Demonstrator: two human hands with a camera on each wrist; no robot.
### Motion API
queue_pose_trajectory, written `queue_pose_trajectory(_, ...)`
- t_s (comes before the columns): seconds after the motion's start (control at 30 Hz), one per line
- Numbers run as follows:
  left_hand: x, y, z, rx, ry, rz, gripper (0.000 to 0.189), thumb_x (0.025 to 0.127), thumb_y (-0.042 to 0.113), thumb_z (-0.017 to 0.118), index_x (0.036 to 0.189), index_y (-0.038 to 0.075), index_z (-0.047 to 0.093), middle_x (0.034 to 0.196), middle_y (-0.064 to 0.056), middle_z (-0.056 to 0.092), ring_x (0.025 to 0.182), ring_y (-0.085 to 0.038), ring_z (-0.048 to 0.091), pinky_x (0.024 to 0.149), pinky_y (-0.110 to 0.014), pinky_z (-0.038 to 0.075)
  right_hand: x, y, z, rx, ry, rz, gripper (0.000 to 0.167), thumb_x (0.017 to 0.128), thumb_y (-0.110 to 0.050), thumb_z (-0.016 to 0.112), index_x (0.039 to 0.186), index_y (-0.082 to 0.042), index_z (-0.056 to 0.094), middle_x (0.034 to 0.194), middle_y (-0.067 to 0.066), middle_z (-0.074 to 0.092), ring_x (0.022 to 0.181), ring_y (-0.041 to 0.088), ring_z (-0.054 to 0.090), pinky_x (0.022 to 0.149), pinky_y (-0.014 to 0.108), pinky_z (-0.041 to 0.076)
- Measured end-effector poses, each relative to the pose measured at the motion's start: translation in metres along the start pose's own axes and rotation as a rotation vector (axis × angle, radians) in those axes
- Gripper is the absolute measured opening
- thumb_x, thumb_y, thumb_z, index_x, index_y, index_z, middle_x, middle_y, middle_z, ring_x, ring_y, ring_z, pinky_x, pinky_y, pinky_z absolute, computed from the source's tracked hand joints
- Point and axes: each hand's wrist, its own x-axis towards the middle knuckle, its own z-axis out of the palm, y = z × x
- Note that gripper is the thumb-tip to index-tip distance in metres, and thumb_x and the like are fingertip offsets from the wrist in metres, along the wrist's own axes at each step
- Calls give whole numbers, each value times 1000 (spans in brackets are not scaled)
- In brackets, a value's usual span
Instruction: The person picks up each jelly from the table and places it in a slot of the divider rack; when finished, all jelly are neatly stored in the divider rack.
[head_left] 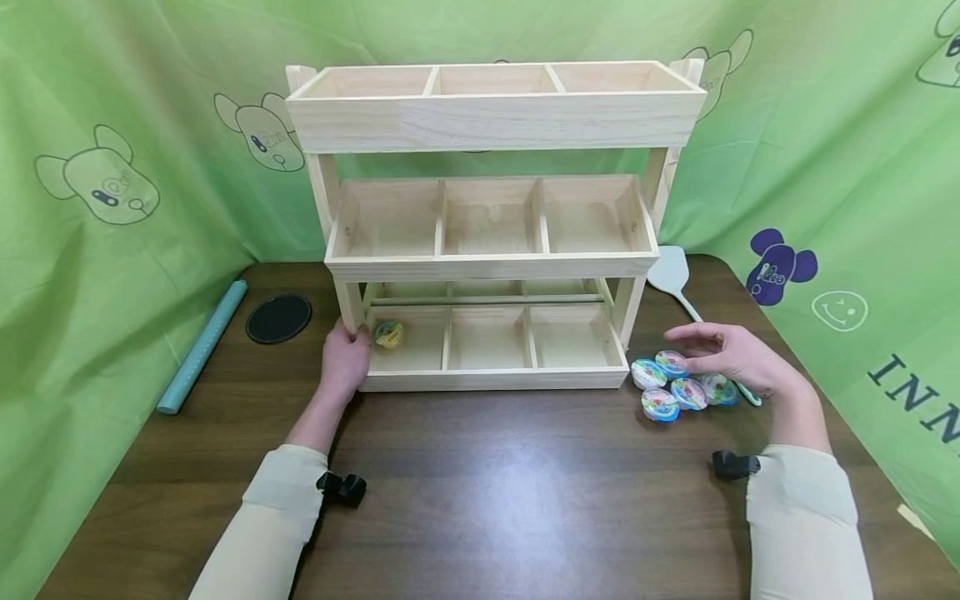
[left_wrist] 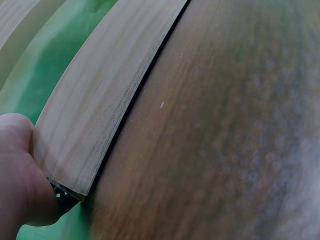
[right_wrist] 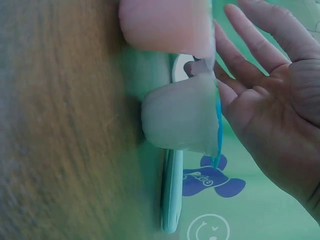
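A three-tier wooden shelf [head_left: 495,271] stands on the table, each tier split into three compartments. My left hand [head_left: 347,360] grips its lower left end, at the bottom tier; the left wrist view shows that hand [left_wrist: 22,175] against the end of the front board [left_wrist: 105,100]. One yellowish jelly cup [head_left: 388,334] sits in the bottom left compartment. To the right of the shelf is a cluster of several jelly cups [head_left: 661,405] with printed lids. Over it reaches my right hand [head_left: 731,357], fingers extended above the rearmost cup [head_left: 670,362]. Pink [right_wrist: 167,25] and pale [right_wrist: 180,115] cups show in the right wrist view.
A white spatula [head_left: 670,271] with a pale green handle lies behind and beneath the right hand. Left of the shelf are a black round disc [head_left: 278,318] and a light blue tube [head_left: 202,348]. Green printed cloth [head_left: 135,275] hangs around the table's back and sides.
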Motion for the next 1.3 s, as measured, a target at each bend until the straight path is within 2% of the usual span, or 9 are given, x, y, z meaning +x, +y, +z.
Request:
queue_pose_trajectory(0.13, 0, 0, 1, 10, 9, 6, 46, 104, 14, 44, 142, -10, 43, 138, -33, 52, 119, -37, 52, 102, -52, 42, 3, 2, 3, -72, -42, 9, 51, 88, -13, 79, 134, 1, 61, 131, 18, 65, 109, -1, 60, 87, 13, 45)
queue_pose_trajectory(0.43, 0, 0, 1, 19, 14, 11, 44, 104, 14, 44, 140, -11, 44, 136, -33, 53, 118, -37, 53, 102, -51, 42, 6, 2, 7, -195, -70, 28, 52, 85, -19, 82, 132, -4, 65, 124, 13, 69, 105, 6, 60, 85, 17, 44)
queue_pose_trajectory(0.57, 1, 0, 1, 11, 13, 17, 45, 104, 13, 44, 141, -11, 43, 137, -33, 52, 120, -37, 52, 103, -52, 41, 9, 2, 8, -242, -65, 49, 52, 86, -23, 82, 132, -8, 66, 123, 11, 69, 106, 14, 60, 86, 21, 44)
queue_pose_trajectory(0.83, 0, 1, 1, 11, 16, 5, 44, 104, 14, 44, 140, -11, 44, 135, -33, 54, 118, -36, 52, 102, -51, 41, 11, 2, 9, -255, -52, 105, 55, 87, -31, 80, 134, -7, 64, 125, 15, 67, 111, 26, 58, 89, 30, 43)
queue_pose_trajectory(1.3, 0, 1, 0, 0, 4, 1, 46, 105, 14, 43, 142, -12, 42, 137, -33, 52, 120, -36, 51, 103, -51, 41, 10, -2, 8, -290, -35, 118, 55, 85, -33, 82, 131, -7, 67, 121, 15, 69, 104, 24, 58, 85, 31, 45)
